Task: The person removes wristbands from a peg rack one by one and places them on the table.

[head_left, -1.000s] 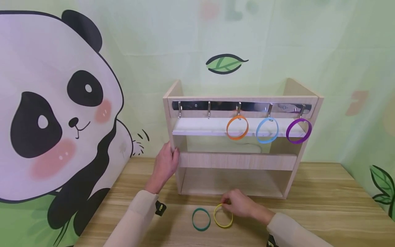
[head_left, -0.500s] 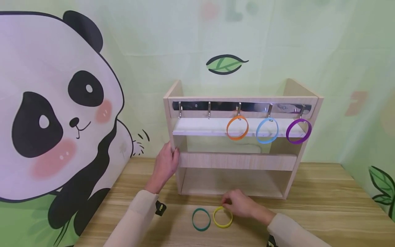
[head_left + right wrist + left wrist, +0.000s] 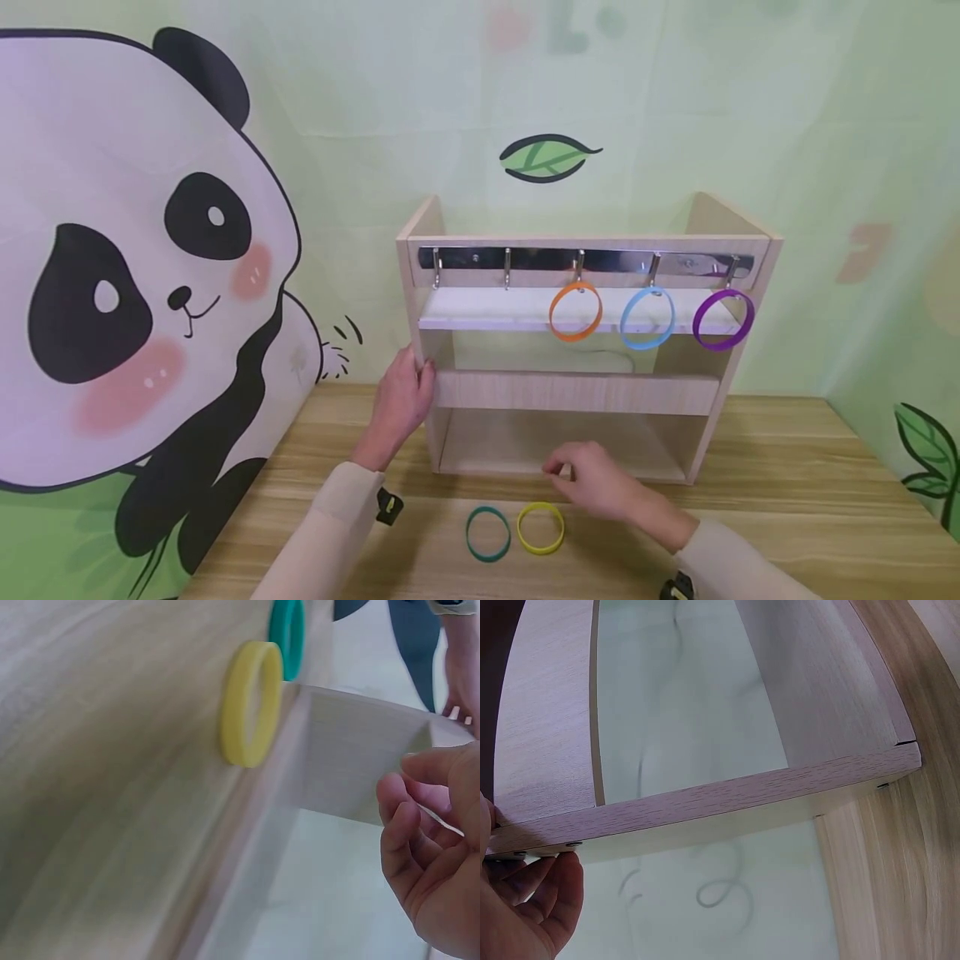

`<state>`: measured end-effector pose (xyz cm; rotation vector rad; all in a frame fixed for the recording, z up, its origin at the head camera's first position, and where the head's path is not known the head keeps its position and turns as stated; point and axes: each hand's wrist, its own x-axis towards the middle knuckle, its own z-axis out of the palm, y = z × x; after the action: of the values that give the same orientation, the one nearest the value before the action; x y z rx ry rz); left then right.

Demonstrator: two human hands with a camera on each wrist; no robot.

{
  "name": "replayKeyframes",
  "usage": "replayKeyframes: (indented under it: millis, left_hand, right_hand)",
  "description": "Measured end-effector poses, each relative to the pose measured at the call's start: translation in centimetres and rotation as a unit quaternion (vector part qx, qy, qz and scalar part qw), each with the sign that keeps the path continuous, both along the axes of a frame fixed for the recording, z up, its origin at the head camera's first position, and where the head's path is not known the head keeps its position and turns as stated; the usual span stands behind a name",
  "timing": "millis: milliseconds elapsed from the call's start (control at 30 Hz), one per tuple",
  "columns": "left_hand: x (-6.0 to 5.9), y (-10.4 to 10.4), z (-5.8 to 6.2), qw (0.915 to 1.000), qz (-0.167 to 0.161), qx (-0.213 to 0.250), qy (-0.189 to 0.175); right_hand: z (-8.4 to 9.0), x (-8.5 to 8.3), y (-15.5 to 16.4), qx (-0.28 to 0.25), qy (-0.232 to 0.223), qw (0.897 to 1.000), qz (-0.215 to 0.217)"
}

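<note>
My left hand (image 3: 399, 402) grips the left side panel of a small wooden shelf (image 3: 577, 393); in the left wrist view its fingers (image 3: 568, 889) curl round the panel's edge. A yellow silicone wristband (image 3: 541, 528) lies flat on the table beside a teal wristband (image 3: 487, 534), just in front of the shelf. Just above and right of the yellow band is my right hand (image 3: 596, 482), its fingers loosely bent and holding nothing. In the right wrist view, a gap separates the right hand from the yellow band (image 3: 251, 705).
A metal hook rail (image 3: 487, 257) runs along the shelf's upper front. An orange wristband (image 3: 575, 312), a light blue wristband (image 3: 647, 318) and a purple wristband (image 3: 723, 320) hang from its three right hooks; the two left hooks are bare. A panda-printed backdrop (image 3: 352, 183) stands behind.
My right hand has let go of the yellow wristband and moved slightly up and right, away from it. The yellow band now lies flat. The left hand has stayed put.
</note>
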<state>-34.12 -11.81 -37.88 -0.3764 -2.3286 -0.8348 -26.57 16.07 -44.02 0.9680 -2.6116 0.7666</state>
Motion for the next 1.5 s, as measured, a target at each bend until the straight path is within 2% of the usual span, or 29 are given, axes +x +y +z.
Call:
replayKeyframes:
  millis: [333, 900, 1100, 1333, 1500]
  left_hand:
    - [0.0, 0.0, 0.0, 1.0, 0.003, 0.003, -0.007]
    - [0.0, 0.0, -0.1, 0.9998, 0.009, -0.002, -0.018]
    - [0.0, 0.0, -0.1, 0.9999, 0.005, -0.001, -0.014]
    - [0.1, 0.0, -0.2, 0.9999, 0.004, -0.002, -0.013]
    - [0.0, 0.0, 0.0, 0.9999, 0.009, -0.002, -0.012]
  right_hand:
    - [3.3, 0.9, 0.8, -0.046, 0.036, 0.998, -0.012]
    - [9.0, 3.2, 0.9, -0.097, 0.068, 0.993, -0.029]
    - [11.3, 3.5, 1.5, -0.115, 0.105, 0.987, -0.027]
    - [13.6, 3.9, 2.0, -0.135, 0.167, 0.977, -0.016]
    - [14.5, 4.0, 2.1, -0.142, 0.178, 0.973, -0.03]
